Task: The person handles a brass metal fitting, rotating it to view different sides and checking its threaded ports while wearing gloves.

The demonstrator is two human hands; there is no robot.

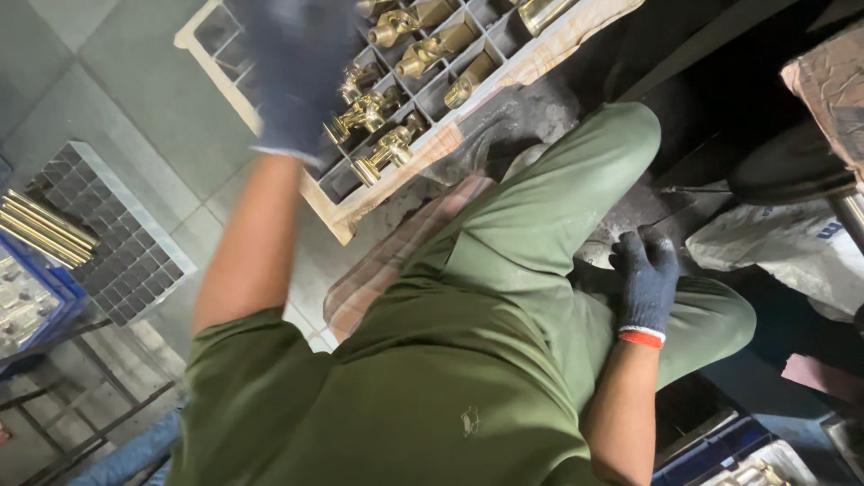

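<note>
Your left hand [301,76] in its dark glove reaches out over the divided tray [335,209] of brass fittings [382,155], and the glove is blurred, so you cannot tell from here whether the fingers are closed on a piece or only spread above the cells; it may be touching the fitting just under its heel, but that is a guess. To do this reach well, slow the hand as it comes over the tray, pick one cell, and bring the fingertips down on the body of a single fitting rather than brushing across several, since they lie close together, each slanted in its own compartment, and a sweep could knock one against its neighbour. The fittings nearest your wrist sit in the cells along the tray's near edge; more lie further along, past your fingers. Your right hand [645,286], in a dark glove with a red and white cuff, rests flat and loose on your green trouser leg [558,207], fingers relaxed and holding nothing; keep it there as a brace so your trunk stays steady while you lean. Off beyond your left elbow stands a grey grid rack [126,236] with a few brass rods [45,225] lying beside it.
</note>
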